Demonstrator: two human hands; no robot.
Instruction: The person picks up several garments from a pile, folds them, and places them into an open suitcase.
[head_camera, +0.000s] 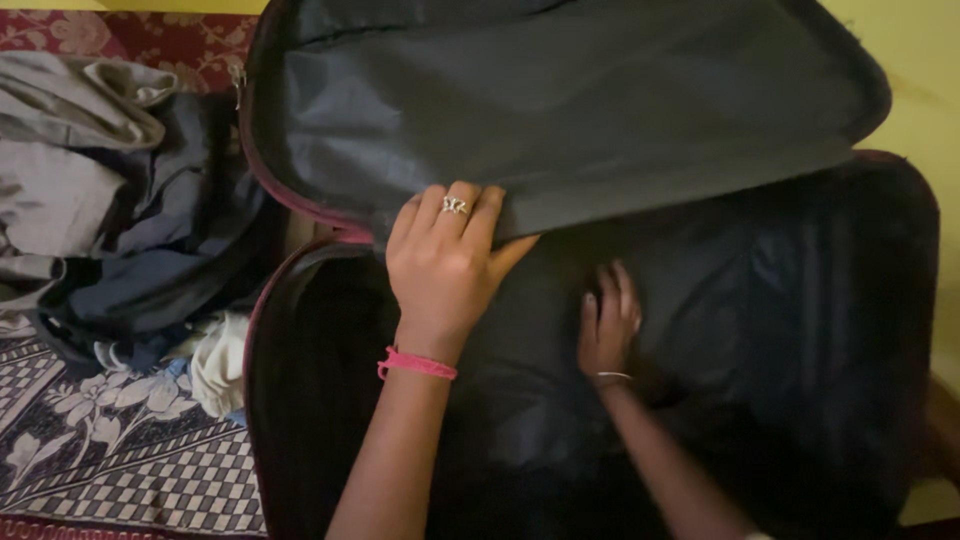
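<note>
Suitcase lies open on patterned bedding; left hand grips its lid, right hand flat inside.

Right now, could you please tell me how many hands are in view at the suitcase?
2. The left hand grips the edge of the suitcase lid, holding it up. The right hand lies flat on the dark lining inside the suitcase. No other hands show.
</note>
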